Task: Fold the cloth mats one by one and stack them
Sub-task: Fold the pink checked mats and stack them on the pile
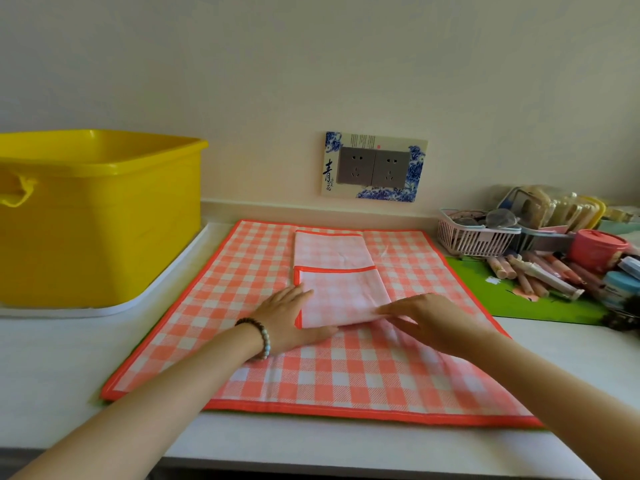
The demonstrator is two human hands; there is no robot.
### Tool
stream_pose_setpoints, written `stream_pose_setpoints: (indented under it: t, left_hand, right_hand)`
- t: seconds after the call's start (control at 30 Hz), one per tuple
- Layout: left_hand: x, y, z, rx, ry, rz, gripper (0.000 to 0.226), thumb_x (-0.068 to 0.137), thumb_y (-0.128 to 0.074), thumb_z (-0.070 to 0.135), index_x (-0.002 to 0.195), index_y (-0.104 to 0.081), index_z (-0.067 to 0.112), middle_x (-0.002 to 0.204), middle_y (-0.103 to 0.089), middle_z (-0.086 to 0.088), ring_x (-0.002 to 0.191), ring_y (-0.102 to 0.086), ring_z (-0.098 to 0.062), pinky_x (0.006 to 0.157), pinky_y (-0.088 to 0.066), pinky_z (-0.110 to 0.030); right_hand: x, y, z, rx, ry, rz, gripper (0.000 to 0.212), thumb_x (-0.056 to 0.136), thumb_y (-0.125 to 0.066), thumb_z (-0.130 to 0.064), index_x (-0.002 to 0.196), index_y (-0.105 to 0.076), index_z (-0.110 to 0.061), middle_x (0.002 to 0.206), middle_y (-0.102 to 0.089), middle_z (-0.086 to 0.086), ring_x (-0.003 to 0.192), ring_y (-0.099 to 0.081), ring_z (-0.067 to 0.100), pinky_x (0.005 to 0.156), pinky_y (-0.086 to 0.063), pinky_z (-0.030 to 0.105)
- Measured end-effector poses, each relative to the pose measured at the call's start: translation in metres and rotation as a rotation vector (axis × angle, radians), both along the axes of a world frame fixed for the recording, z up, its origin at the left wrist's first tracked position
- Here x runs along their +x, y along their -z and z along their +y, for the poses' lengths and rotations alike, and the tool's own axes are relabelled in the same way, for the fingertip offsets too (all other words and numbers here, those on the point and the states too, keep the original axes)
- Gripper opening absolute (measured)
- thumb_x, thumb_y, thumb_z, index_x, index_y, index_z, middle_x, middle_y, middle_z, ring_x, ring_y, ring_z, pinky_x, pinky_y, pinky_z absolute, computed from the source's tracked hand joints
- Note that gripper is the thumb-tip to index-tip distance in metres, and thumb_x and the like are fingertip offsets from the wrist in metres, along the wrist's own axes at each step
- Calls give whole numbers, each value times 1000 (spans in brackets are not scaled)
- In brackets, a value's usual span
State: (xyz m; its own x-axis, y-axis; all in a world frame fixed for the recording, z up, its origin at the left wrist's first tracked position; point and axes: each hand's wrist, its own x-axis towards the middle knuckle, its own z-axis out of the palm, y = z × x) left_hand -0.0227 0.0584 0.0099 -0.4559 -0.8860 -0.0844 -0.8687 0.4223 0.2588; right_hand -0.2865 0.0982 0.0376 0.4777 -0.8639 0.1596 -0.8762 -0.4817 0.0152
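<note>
A large orange-and-white checked mat (pixel 346 368) lies spread flat on the white bench (pixel 52 375), its orange border squared to the front edge. On top of it, toward the middle and back, sit two paler folded pieces. The far folded mat (pixel 330 249) lies nearest the wall, and the near folded mat (pixel 341 294) overlaps its front edge.

The person's left hand (pixel 289 318) lies flat with straight fingers against the left edge of the near folded mat, thumb running along its front fold, gripping nothing. A beaded bracelet (pixel 260 337) circles that wrist. The right hand (pixel 434 320) reaches in from the right, fingers stretched out and pointing left, fingertips resting on the front right corner of the same piece. From here it looks flat rather than pinching.

To the left stands a yellow tub (pixel 100 216) on a white tray (pixel 173 271). On the wall behind is a double socket plate (pixel 374 168). At the right are a pink basket (pixel 474 239), a pink jar (pixel 597 249) and a green sheet (pixel 526 306) strewn with small tubes.
</note>
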Motion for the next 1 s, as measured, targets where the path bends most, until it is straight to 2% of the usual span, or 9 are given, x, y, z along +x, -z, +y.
stream_pose_setpoints:
  t: [0.2, 0.27, 0.33, 0.37, 0.5, 0.6, 0.67, 0.77, 1.0]
  left_hand:
    - [12, -10, 17, -81, 144, 76, 86, 72, -34, 77, 146, -19, 37, 155, -16, 14, 144, -10, -9, 118, -12, -32]
    - [17, -14, 18, -142, 222, 53, 62, 92, -50, 40, 146, -20, 35, 155, -18, 11, 144, -10, -10, 118, -11, -28]
    - [18, -15, 17, -188, 265, 1, 72, 90, -37, -7, 147, -16, 32, 156, -12, 8, 145, -7, -9, 114, -3, -18]
    - [19, -14, 16, -193, 278, -28, 77, 88, -28, -14, 148, -13, 32, 157, -9, 8, 145, -4, -8, 110, 2, -13]
    - [22, 2, 17, -199, 313, -61, 71, 97, -23, -5, 145, -6, 45, 156, -4, 16, 144, -3, -4, 105, 4, -10]
    - [23, 5, 21, -154, 336, -67, 66, 101, -23, 2, 143, -4, 50, 156, -3, 18, 144, -3, -4, 109, 0, -14]
    - [22, 3, 23, -135, 364, -55, 64, 102, -24, 6, 139, -3, 54, 156, -3, 19, 144, -3, -3, 111, -1, -15]
    - [20, 5, 26, -158, 384, -120, 72, 100, -24, 1, 139, 3, 55, 156, 3, 20, 143, 1, -4, 105, 2, -14]
    - [26, -1, 32, -137, 397, -107, 92, 85, -24, -18, 144, -3, 49, 155, 5, 21, 137, 9, 7, 97, 14, -4]
  right_hand:
    - [-14, 1, 25, -119, -88, -156, 36, 95, -42, -46, 114, -67, -29, 108, -70, -13, 93, -68, 7, 77, -52, 19]
    - [-15, -2, 44, -107, -150, -185, 37, 96, -40, -47, 115, -67, -30, 105, -71, -14, 90, -69, 5, 74, -56, 22]
    - [-15, -5, 62, -107, -202, -218, 35, 98, -40, -44, 117, -66, -28, 105, -71, -14, 89, -68, 4, 73, -55, 23]
    - [-15, -6, 69, -118, -223, -238, 33, 99, -42, -42, 117, -65, -27, 105, -70, -15, 89, -68, 4, 72, -55, 23]
    - [-11, -2, 82, -190, -300, -289, 27, 94, -55, -38, 117, -64, -27, 108, -68, -17, 92, -67, 0, 74, -54, 22]
    - [-11, -3, 76, -157, -249, -229, 43, 86, -61, -48, 126, -57, -31, 120, -62, -20, 105, -60, -5, 88, -47, 12]
    - [-10, -3, 67, -70, -182, -186, 52, 81, -61, -29, 131, -49, -41, 131, -51, -25, 120, -41, -18, 99, -29, 0]
    - [-6, 2, 51, 86, -89, -174, 79, 74, -41, -5, 129, -29, -60, 140, -29, -36, 128, -19, -23, 107, -15, 4]
    - [-6, 19, 30, 193, -142, -106, 51, 83, -44, -60, 132, -33, -59, 143, -28, -35, 130, -25, -19, 109, -17, 6]
